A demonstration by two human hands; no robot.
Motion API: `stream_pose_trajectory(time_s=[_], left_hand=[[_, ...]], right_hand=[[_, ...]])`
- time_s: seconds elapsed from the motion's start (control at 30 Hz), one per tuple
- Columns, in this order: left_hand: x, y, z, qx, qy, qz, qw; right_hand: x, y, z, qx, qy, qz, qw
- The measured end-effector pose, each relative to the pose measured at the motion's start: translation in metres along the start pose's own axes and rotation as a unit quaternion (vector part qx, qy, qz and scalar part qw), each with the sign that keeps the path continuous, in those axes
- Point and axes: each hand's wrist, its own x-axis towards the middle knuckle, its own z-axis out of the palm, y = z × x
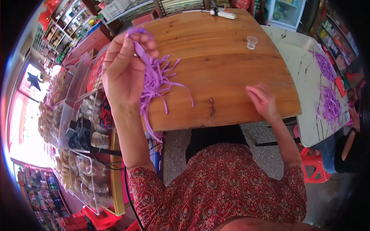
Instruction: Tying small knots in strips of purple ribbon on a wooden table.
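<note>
My left hand (122, 69) is raised over the left edge of a wooden table (227, 65) and grips a bunch of purple ribbon strips (156, 82). The strips loop over my fingers and hang down, spreading onto the tabletop and past its near edge. My right hand (262, 101) lies flat on the wood near the table's right front edge, fingers together and nothing in it.
A small clear plastic cup (251, 42) stands at the far right of the table; a white power strip (225, 14) lies at its far edge. Clear containers of packaged food (83, 127) stand to the left. A white marble table (308, 69) at right carries more purple strips (329, 104).
</note>
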Motion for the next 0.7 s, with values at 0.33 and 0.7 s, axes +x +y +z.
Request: stream_pose_trajectory(time_s=[0.33,0.7], left_hand=[[-0.002,-0.03,0.063,-0.065,-0.104,-0.112,0.986],[-0.014,-0.044,0.012,0.197,0.145,-0.032,0.969]], right_hand=[[0.114,-0.085,0.052,0.423,0.005,0.01,0.906],[0.047,-0.005,-0.025,0.44,0.051,0.241,0.864]])
